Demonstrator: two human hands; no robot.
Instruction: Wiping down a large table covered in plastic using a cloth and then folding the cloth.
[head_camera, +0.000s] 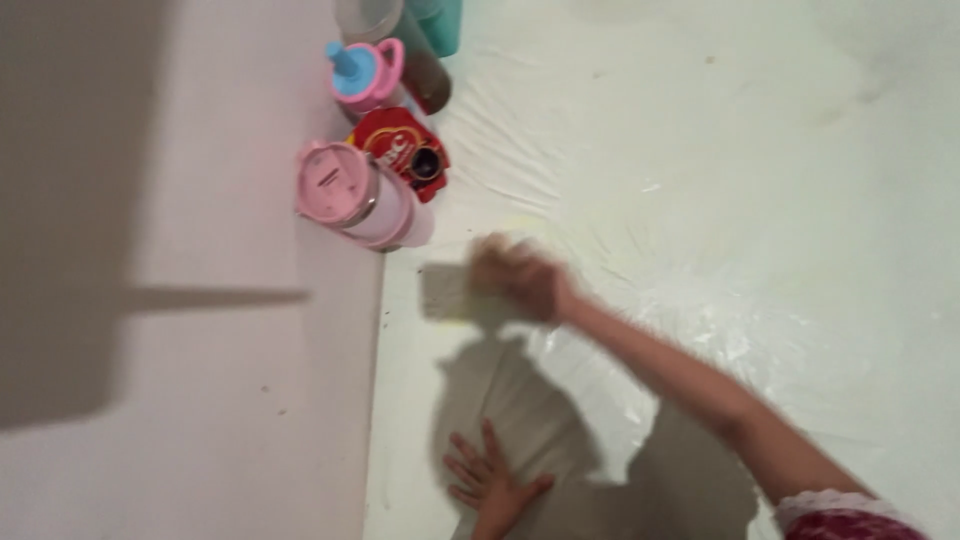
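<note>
My right hand (520, 277) is stretched forward over a white plastic-covered surface (720, 180) and grips a blurred, pale greenish-yellow sponge or cloth (452, 293) pressed against it. My left hand (490, 480) lies flat at the near edge, fingers spread, holding nothing. My right sleeve (840, 515) is red with white trim.
Along the wall (180, 200) at the left stand a pink lidded tumbler (355, 195), a red packet with a dark round lid (405, 150), a pink and blue cup (365, 72), a brown glass (415, 55) and a teal container (440, 22).
</note>
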